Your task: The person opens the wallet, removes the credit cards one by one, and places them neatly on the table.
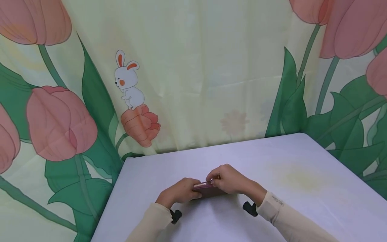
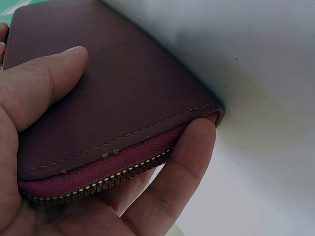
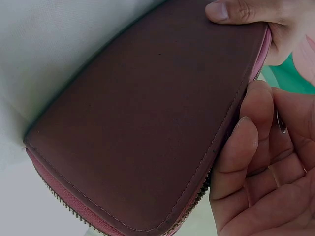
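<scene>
A dark brown zip-around wallet (image 1: 208, 191) stands on its long edge on the white table, with pink zipper tape and metal teeth (image 2: 103, 184) along its sides. My left hand (image 1: 182, 191) grips its left end, thumb flat on the near face and fingers behind and along the short edge. At the top edge is my right hand (image 1: 229, 179). In the right wrist view its thumb and curled fingers pinch a small shiny zipper pull (image 3: 281, 123), mostly hidden between them. Other fingertips (image 3: 238, 142) touch the zipped edge of the wallet.
The wallet's lower edge meets the white-covered table (image 1: 169, 163). A curtain (image 1: 196, 74) printed with tulips and a rabbit hangs behind the table's far edge. Black wrist mounts (image 1: 250, 208) sit below both wrists.
</scene>
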The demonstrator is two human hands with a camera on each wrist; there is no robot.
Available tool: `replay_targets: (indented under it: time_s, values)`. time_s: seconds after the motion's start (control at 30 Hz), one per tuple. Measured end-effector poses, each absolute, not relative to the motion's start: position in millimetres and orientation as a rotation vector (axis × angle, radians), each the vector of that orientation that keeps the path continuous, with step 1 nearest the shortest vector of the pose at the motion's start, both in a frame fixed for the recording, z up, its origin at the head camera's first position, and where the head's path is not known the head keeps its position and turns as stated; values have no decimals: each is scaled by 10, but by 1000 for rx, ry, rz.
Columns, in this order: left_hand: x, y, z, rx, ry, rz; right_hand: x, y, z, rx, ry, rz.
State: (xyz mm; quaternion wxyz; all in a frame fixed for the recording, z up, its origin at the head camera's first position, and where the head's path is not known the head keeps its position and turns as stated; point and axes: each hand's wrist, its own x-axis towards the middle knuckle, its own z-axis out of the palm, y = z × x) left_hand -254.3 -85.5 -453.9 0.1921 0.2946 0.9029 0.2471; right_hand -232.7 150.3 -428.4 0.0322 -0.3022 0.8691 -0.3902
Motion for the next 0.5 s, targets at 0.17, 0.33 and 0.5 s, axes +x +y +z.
replay_targets:
  time_s: [0.17,0.33,0.5]
  values:
    - [-2559,-831,-4536,832,2534,681,-2323,1527,-4278,-910,2672,-1211]
    - [-2560,-831,-4554,809,2534,684,-2317,1516,-4279,-899,2645,-1235]
    - [-2553,-851,-4565,785,2538,693,-2329,1487,-4284,-904,2625,-1242]
